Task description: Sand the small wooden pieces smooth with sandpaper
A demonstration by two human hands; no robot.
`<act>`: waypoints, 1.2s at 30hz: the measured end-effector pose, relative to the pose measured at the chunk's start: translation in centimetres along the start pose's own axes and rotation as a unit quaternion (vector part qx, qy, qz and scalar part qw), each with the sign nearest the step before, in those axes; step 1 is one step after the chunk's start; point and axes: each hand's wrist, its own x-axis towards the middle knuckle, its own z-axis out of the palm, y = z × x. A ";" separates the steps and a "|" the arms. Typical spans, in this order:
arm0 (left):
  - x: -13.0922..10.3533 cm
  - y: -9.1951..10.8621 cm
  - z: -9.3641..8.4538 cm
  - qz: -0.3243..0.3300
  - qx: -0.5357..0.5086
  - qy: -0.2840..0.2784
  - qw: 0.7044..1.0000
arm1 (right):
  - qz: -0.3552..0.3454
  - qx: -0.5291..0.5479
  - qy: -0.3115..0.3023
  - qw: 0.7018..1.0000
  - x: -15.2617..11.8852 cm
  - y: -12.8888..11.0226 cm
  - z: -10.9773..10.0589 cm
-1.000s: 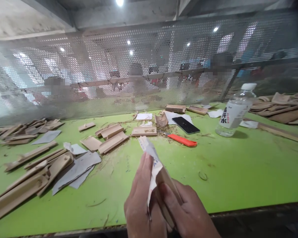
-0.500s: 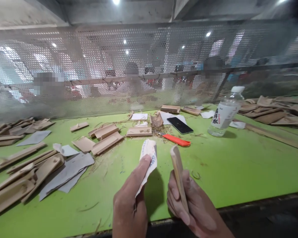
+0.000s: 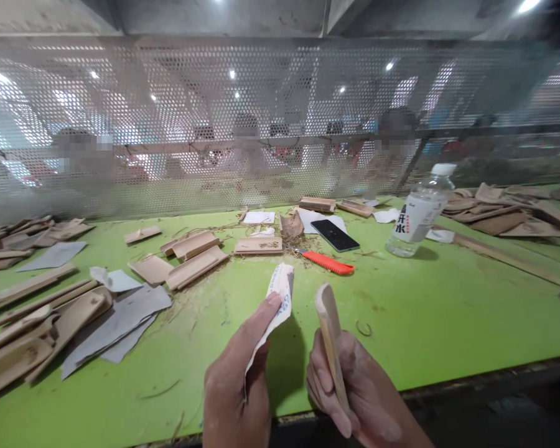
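**Wooden piece and printed paper, one to each hand**

Left hand pinches the paper, thumb flat on top, fingers curled beneath, seemingly to stiffen that thin, creased, blue-lettered sheet. Across a small gap, the right hand wraps round the lower part of the wooden piece, leaving the rounded upper end free, perhaps for a clear look. Smooth, narrow, slightly curved, it tilts above the near side of the green worktop. Just beyond lies an orange cutter, ridged handle to the right, likely set down for easy reach; then a glossy black phone, lying flat. Leftward, long trough-shaped pieces overlap beside limp grey sheets. Rightward, a clear bottle stands near a rough brown heap.
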 end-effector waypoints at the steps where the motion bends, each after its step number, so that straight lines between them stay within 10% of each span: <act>1: 0.0 0.1 0.0 -0.004 0.007 0.005 1.000 | 0.006 -0.012 0.005 1.000 0.0 -0.2 0.3; 9: -0.6 0.5 1.2 -0.008 0.079 0.066 0.995 | 0.021 -0.247 0.151 0.957 -0.9 -0.2 3.3; 17: -0.7 -0.5 1.8 0.086 0.082 0.016 0.993 | -0.045 -0.347 0.077 0.934 -0.3 -0.7 3.3; 36: -2.2 1.9 3.8 0.057 0.026 0.087 0.994 | -0.073 -0.276 0.111 0.952 -0.9 0.4 2.2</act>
